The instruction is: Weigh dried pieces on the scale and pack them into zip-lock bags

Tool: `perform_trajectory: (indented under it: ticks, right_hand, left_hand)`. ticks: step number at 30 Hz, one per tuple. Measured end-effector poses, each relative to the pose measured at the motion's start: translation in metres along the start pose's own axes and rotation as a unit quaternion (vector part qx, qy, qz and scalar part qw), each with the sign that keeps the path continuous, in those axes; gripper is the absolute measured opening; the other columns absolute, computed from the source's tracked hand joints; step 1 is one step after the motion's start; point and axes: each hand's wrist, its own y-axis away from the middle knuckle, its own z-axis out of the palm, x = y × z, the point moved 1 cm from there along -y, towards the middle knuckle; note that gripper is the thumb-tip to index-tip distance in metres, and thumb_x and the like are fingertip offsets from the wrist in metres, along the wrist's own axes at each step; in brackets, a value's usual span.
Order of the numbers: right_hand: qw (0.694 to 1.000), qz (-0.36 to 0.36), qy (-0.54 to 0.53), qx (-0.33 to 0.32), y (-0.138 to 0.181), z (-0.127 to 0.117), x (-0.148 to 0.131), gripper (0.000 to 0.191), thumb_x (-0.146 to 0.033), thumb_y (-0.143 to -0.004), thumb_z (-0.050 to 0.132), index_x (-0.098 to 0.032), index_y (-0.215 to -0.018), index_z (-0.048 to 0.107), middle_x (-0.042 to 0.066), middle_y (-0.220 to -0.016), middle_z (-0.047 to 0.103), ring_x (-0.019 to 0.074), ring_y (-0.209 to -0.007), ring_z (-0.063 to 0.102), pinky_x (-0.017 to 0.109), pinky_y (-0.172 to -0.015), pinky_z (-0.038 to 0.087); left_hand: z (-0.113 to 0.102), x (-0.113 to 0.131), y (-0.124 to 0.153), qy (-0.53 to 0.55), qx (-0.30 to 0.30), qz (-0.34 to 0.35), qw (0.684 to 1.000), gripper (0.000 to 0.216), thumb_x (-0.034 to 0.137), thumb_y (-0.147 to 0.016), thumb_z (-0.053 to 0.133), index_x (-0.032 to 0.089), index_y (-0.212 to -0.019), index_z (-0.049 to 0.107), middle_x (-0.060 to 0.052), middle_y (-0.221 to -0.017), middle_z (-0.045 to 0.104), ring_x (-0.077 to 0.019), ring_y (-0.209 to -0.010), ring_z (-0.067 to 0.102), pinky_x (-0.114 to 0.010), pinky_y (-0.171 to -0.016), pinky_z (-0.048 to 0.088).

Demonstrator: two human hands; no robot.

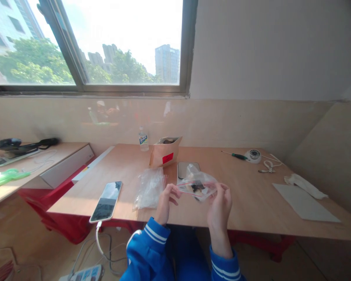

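Both my hands hold a small clear zip bag (197, 183) just above the near edge of the wooden table (245, 195). Dark and pale small items lie inside the bag. My left hand (165, 203) pinches the bag's left end at the red-lined top. My right hand (220, 205) pinches its right end. Both sleeves are blue with white stripes. A pile of empty clear plastic bags (149, 188) lies on the table just left of my left hand.
A phone (106, 201) on a white cable lies at the table's left front. A brown paper pouch (164, 153) with a red label, a water bottle (143, 139), a small scale (185, 168), a screwdriver (235, 155), a round white device (253, 155) and white paper (305, 201) are also there.
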Motion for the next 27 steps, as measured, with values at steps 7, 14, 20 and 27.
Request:
perform_trajectory:
  ticks: [7,14,20,27]
  right_hand:
    - [0.997,0.055,0.004,-0.050,0.016,0.016,0.018,0.026,-0.045,-0.081,0.048,-0.019,-0.085,0.053,0.006,-0.088,0.067,0.0204,-0.088,0.064,0.033,-0.075,0.051]
    - [0.991,-0.010,0.082,-0.102,0.022,0.024,0.048,0.040,-0.047,-0.080,0.057,-0.019,-0.106,0.047,0.013,-0.118,0.054,0.0222,-0.110,0.055,0.039,-0.092,0.046]
    - [0.949,-0.181,0.180,-0.183,0.022,0.030,0.047,0.026,-0.030,-0.087,0.048,-0.020,-0.111,0.052,0.010,-0.114,0.054,0.0197,-0.108,0.053,0.039,-0.094,0.046]
    - [0.819,-0.234,0.343,-0.396,-0.004,0.064,0.045,0.027,-0.017,-0.085,0.045,-0.020,-0.107,0.059,0.009,-0.112,0.059,0.0218,-0.108,0.053,0.041,-0.098,0.041]
  left_hand:
    - [0.016,-0.031,-0.029,0.160,-0.003,-0.037,0.986,0.062,0.066,-0.082,0.034,0.016,-0.104,0.064,-0.011,-0.103,0.068,-0.0244,-0.096,0.062,-0.038,-0.083,0.049]
    - [0.005,-0.039,-0.068,0.235,0.094,-0.030,0.967,0.040,0.048,-0.076,0.057,0.011,-0.088,0.069,-0.008,-0.086,0.071,-0.0223,-0.087,0.063,-0.035,-0.086,0.046]
    - [-0.011,-0.059,-0.077,0.366,0.120,-0.081,0.919,0.049,0.056,-0.079,0.048,0.012,-0.083,0.068,-0.009,-0.079,0.070,-0.0243,-0.077,0.065,-0.037,-0.075,0.050]
    - [-0.014,-0.076,-0.082,0.411,0.128,-0.063,0.900,0.044,0.048,-0.077,0.053,0.009,-0.091,0.069,-0.011,-0.095,0.071,-0.0227,-0.093,0.065,-0.033,-0.090,0.046]
